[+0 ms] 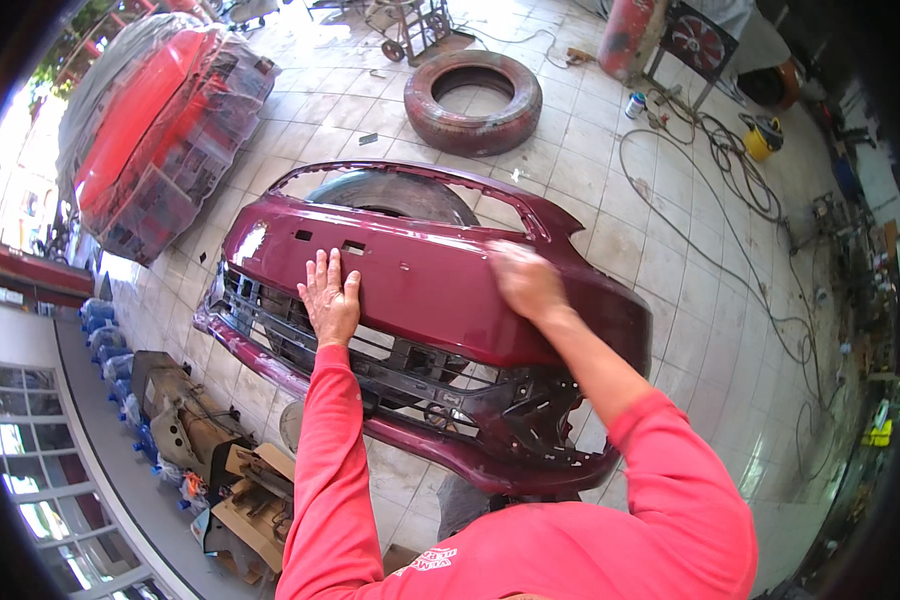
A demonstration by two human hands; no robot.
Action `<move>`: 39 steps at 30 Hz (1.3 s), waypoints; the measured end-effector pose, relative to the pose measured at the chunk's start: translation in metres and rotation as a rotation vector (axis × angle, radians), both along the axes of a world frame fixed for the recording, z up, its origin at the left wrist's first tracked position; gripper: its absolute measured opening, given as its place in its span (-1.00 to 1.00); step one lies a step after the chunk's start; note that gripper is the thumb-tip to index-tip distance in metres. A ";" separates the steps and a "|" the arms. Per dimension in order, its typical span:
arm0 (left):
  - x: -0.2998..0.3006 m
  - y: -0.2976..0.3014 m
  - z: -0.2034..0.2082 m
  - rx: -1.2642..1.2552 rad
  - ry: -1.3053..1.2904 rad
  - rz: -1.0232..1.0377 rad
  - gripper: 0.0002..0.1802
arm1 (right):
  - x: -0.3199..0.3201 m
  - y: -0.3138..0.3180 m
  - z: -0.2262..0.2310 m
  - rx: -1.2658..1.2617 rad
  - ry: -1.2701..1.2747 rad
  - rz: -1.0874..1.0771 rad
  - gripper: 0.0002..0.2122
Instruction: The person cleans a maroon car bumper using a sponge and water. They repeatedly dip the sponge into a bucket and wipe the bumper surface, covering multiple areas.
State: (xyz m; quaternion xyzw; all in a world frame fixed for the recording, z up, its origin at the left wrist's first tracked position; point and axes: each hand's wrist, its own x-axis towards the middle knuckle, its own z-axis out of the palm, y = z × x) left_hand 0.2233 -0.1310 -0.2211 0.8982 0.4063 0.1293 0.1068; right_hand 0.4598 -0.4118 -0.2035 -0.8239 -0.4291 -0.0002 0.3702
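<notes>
A glossy dark red car bumper (440, 285) lies across in front of me, propped up off the floor, its black lower grille (415, 375) toward me. My left hand (330, 295) rests flat on the painted face below two small rectangular slots, fingers stretched out and a little apart. On the right part of that same face is my right hand (527, 280), smeared by motion. Its fingers are too blurred to show whether they hold anything. Through the bumper's far opening a tyre (395, 195) shows beneath it.
Beyond the bumper a worn tyre (432, 130) lies on the tiled floor. A plastic-wrapped red car part (150, 130) stands at the far left. Cardboard (255, 510) and blue bottles (105, 340) line the left side. A hose (705, 245) snakes over the right floor, near a yellow container (762, 140).
</notes>
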 end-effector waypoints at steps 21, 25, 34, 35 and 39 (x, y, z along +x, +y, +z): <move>0.004 0.011 -0.009 0.076 0.133 -0.014 -0.28 | 0.031 -0.128 -0.050 -0.160 0.107 -0.573 -0.60; 0.017 0.015 -0.007 0.060 0.272 0.044 -0.21 | -0.033 0.054 0.012 0.106 0.003 -0.059 -0.79; 0.010 0.008 -0.003 0.083 0.220 0.061 -0.12 | 0.057 -0.187 -0.066 -0.344 0.261 -0.406 -0.58; 0.021 0.002 -0.006 0.099 0.210 0.056 -0.12 | 0.060 -0.217 -0.089 -0.314 0.354 -0.495 -0.60; 0.026 -0.002 -0.003 0.074 0.206 0.047 -0.11 | 0.030 -0.085 -0.046 -0.029 -0.005 -0.254 -0.75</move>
